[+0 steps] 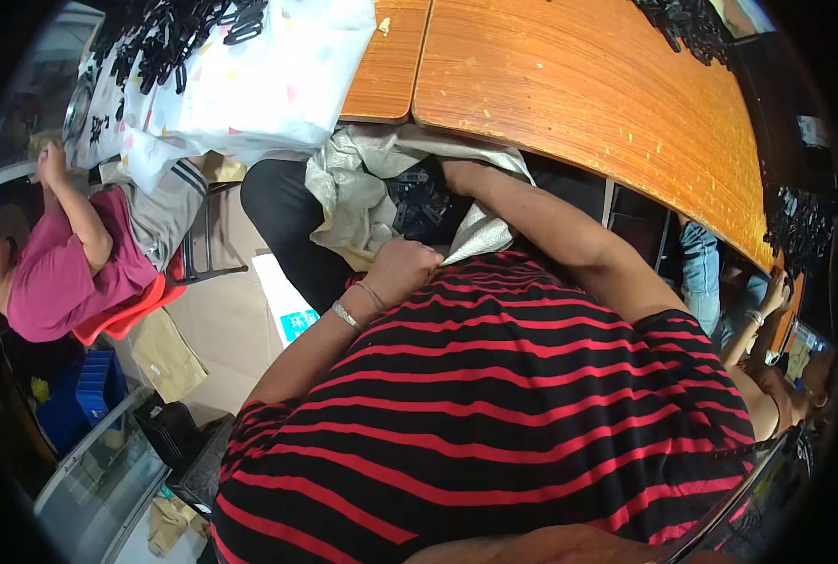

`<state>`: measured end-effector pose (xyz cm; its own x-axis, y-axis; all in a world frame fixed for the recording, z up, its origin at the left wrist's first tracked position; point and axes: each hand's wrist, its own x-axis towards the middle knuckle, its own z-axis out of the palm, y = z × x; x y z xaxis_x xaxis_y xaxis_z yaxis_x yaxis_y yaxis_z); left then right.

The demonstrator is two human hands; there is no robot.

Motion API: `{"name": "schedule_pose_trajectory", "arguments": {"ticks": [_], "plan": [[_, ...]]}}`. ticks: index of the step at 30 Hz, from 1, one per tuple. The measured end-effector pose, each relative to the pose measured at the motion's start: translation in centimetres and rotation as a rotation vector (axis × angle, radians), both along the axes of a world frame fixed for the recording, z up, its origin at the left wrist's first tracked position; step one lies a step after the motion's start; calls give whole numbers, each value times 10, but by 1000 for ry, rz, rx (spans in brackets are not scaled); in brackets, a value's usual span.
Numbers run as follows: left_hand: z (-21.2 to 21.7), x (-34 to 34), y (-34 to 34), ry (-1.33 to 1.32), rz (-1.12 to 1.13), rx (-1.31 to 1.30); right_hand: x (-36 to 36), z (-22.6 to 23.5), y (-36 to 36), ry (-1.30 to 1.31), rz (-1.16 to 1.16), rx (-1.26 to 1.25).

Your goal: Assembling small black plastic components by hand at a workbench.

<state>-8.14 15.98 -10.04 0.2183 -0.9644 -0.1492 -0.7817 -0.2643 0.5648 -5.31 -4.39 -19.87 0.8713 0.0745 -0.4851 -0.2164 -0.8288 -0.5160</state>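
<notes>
A pale woven sack [353,179] gapes between my lap and the table's near edge, with many small black plastic pieces [421,199] inside it. My left hand [402,269] is closed on the sack's near rim and pulls it toward my striped shirt. Down in the mouth of the sack is my right hand [458,177], beside the black pieces. Its fingers are hidden by the sack and the pieces, so whether it holds any of them does not show.
An orange wood-grain table [569,75] spans the front, with piles of black pieces [687,33] at its far right. On the left, a white patterned cloth [250,94] bears more pieces. A person in a magenta shirt [81,254] sits left; another person [767,376] is at right.
</notes>
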Motion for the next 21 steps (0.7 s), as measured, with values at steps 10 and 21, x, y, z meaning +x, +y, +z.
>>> {"name": "schedule_pose_trajectory", "arguments": {"ticks": [10, 21], "plan": [[-12, 25, -11, 184, -27, -23, -23, -11, -17, 280, 403, -146], [98, 186, -195, -170, 323, -732, -58, 231, -82, -198, 73, 492]]}}
